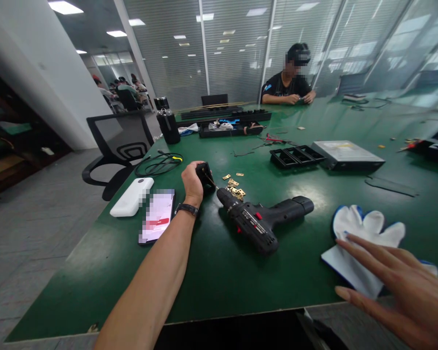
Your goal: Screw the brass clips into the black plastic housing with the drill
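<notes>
My left hand (192,182) is closed around a small black box-like piece (205,176), tipped up on the table. Right beside it, several small brass-coloured plates with holes (234,183) lie in a loose pile. A black cordless drill (253,221) rests on its side, its thin bit pointing at the black piece and its handle towards the right. At the lower right, my right hand (405,282) is open with fingers stretched out over a white and blue work glove (374,228). Whether the fingertips press on the glove I cannot tell.
Left of my forearm are a phone (158,214), a white power bank (132,197) and a coiled black cable (158,163). Farther back stand a black compartment tray (295,156), a metal drive box (350,153) and a black bottle (168,126). Another person (288,87) sits across the table.
</notes>
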The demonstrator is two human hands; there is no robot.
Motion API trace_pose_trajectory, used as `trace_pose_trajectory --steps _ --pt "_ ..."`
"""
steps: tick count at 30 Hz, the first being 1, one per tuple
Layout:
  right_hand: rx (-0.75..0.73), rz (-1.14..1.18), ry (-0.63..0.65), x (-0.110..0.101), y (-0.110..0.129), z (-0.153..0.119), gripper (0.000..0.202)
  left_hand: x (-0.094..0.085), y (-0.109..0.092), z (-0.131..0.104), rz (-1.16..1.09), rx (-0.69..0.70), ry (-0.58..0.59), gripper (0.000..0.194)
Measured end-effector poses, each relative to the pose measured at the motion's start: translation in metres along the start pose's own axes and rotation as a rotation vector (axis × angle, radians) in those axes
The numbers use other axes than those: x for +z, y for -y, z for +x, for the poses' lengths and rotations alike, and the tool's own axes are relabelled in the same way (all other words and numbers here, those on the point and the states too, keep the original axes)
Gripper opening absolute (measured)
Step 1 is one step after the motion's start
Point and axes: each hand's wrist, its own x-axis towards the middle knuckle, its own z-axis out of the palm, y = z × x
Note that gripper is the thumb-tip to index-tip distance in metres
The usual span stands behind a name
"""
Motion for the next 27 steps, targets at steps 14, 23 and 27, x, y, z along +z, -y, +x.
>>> trace_pose_trajectory --steps 14,23,27 --pt "0.063 0.037 0.167 -0.007 0.027 0.026 0.04 -0.001 0.003 0.004 -0.002 0.004 -0.003 0.041" --pt "0.232 0.297 -0.206 -0.049 0.042 0.093 0.048 -0.001 0.002 0.003 0.01 0.002 -0.001 0.043" --pt "0.145 0.614 -0.34 -0.047 0.073 0.133 0.035 -0.002 0.0 0.002 0.006 -0.003 0.001 0.042"
